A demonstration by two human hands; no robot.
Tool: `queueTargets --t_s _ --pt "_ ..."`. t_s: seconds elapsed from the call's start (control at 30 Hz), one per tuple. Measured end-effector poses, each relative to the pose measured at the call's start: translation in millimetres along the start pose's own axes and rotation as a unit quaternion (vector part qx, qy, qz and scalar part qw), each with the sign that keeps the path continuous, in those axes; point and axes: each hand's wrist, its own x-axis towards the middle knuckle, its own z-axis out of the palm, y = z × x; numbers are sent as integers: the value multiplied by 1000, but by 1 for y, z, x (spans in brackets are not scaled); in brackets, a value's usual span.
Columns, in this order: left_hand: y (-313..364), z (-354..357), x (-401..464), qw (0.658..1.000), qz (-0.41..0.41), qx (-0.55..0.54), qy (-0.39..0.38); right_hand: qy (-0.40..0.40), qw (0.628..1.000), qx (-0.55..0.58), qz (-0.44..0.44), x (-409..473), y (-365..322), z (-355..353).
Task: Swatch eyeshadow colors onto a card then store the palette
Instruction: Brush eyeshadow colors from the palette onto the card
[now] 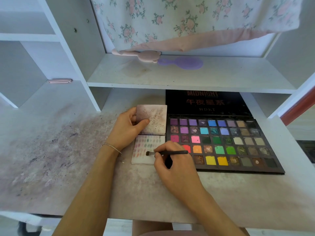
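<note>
A folded white card (144, 150) lies open on the desk, its lower half covered in rows of small colour swatches. My left hand (127, 128) holds the raised, smudged upper half (156, 120), thumb across its front. My right hand (170, 160) pinches a thin black brush (172, 152) with its bristle tip touching the card's lower half. Right of the card lies the big open eyeshadow palette (219, 142), black, with several rows of coloured pans; its lid (206, 103) lies flat behind.
A white shelf (187, 77) hangs over the palette lid and carries a pink brush (138, 55) and a purple hairbrush (182, 63). Floral cloth (187, 19) drapes above. The desk's left part (51, 147) is powder-stained. A pink clip (59, 81) lies far left.
</note>
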Motion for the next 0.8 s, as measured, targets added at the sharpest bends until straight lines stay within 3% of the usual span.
queueTargets --t_s 0.4,0.6,0.8 --pt "1 1 0 1000 -1 -3 -3 -3 1000 30 -5 -2 0 -2" --pt "-1 1 1 1000 -6 0 -1 107 978 179 22 -1 -1 -9" --pt "-1 0 0 1000 -14 7 11 151 969 194 -5 -7 3 -15"
